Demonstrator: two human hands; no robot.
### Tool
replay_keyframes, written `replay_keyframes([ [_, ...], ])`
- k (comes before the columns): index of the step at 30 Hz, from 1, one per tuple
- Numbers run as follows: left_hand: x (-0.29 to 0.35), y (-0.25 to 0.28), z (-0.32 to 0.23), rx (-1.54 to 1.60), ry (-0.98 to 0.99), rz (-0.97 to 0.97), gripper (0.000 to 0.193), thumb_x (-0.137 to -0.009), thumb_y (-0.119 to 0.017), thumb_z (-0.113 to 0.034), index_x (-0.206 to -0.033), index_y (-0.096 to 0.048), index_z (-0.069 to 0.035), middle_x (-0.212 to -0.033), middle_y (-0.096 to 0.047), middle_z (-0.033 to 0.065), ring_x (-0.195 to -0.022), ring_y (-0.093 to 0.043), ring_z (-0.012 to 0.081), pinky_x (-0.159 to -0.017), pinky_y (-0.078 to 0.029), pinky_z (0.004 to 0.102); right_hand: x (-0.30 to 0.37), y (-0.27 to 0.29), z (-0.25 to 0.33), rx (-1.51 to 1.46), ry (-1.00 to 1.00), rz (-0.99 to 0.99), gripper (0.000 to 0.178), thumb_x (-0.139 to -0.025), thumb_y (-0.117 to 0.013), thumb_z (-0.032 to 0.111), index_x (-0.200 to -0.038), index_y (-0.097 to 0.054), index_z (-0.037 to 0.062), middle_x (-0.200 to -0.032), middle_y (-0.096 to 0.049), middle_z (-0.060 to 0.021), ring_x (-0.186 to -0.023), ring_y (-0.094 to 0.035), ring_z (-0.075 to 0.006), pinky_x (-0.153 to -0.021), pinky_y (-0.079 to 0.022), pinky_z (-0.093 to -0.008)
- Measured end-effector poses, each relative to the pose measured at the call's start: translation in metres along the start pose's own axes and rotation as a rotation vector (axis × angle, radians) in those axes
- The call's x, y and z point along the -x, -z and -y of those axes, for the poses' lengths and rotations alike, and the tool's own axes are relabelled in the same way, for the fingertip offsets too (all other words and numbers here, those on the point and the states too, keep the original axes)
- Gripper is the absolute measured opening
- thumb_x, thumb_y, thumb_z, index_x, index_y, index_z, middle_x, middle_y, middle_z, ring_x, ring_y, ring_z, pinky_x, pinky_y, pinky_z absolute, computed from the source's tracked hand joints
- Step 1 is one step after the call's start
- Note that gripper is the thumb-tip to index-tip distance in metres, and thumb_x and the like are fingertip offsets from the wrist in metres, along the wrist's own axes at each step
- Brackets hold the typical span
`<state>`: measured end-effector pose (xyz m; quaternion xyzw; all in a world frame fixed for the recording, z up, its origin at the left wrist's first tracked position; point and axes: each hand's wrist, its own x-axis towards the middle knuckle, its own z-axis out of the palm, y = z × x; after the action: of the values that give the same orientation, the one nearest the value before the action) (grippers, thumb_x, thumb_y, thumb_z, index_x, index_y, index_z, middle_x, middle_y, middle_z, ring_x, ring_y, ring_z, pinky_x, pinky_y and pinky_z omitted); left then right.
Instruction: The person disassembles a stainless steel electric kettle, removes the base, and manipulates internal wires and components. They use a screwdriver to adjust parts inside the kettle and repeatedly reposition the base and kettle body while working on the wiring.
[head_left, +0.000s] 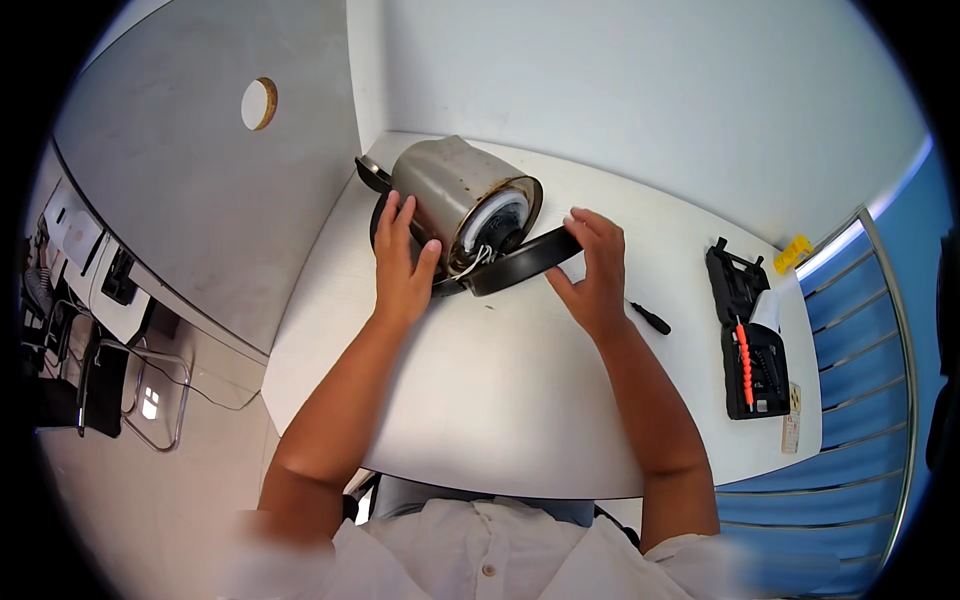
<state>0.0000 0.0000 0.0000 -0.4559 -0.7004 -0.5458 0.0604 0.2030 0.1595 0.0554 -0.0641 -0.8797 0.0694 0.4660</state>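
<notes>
Two hands work on a metal kettle (455,190) lying on its side near the far left corner of a white table (500,390), its open underside turned toward the person. At left, beyond the table, a grey partition panel (200,190) with a round hole slopes away, with clear chairs (160,395) on the floor below. The left hand (403,265) lies flat against the kettle's steel wall, fingers spread, the thumb reaching toward the rim. White wires (475,258) show inside the exposed bottom. The right hand (592,268) pinches the black base ring (525,260), which stands tilted and partly off the kettle's bottom; how firmly the fingers close behind it is hard to tell. Just right of that hand a small black screwdriver (650,318) lies on the table. Farther right, near the table's edge, an open black tool case (748,345) holds an orange-handled driver (744,365), with a yellow object (792,252) beyond it.
</notes>
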Motion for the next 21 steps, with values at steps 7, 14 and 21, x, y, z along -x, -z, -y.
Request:
replay_keyframes([
  [7, -0.005, -0.006, -0.001, 0.022, -0.077, -0.025, 0.079, -0.089, -0.052, -0.05, -0.145, -0.025, -0.001, -0.152, -0.015, 0.0219, -0.139, -0.02, 0.036, -0.112, -0.02, 0.0444, 0.024, 0.01, -0.011, -0.042, 0.116, 0.001, 0.063, -0.055, -0.079, 0.001, -0.11, -0.049, 0.0107, -0.123, -0.05, -0.0119, -0.111, -0.05, -0.0351, -0.086, -0.047, -0.0424],
  [14, -0.002, -0.003, -0.009, -0.036, -0.016, 0.003, 0.08, -0.087, -0.054, -0.051, -0.145, -0.026, -0.001, -0.15, -0.019, 0.0231, -0.138, -0.023, 0.0358, -0.112, -0.022, 0.0439, 0.047, 0.02, -0.009, -0.011, 0.114, 0.083, 0.061, -0.052, -0.078, 0.002, -0.109, -0.056, 0.0112, -0.12, -0.054, -0.0107, -0.109, -0.052, -0.0341, -0.084, -0.049, -0.0406],
  [21, -0.003, 0.011, -0.028, -0.089, 0.016, 0.064, 0.073, -0.088, -0.057, -0.043, -0.143, -0.031, -0.003, -0.15, -0.017, 0.02, -0.139, -0.021, 0.0331, -0.113, -0.02, 0.0431, 0.045, 0.024, -0.01, -0.043, 0.118, 0.115, 0.062, -0.057, -0.079, 0.007, -0.115, -0.056, 0.0116, -0.121, -0.054, -0.0091, -0.108, -0.052, -0.0327, -0.084, -0.049, -0.0401],
])
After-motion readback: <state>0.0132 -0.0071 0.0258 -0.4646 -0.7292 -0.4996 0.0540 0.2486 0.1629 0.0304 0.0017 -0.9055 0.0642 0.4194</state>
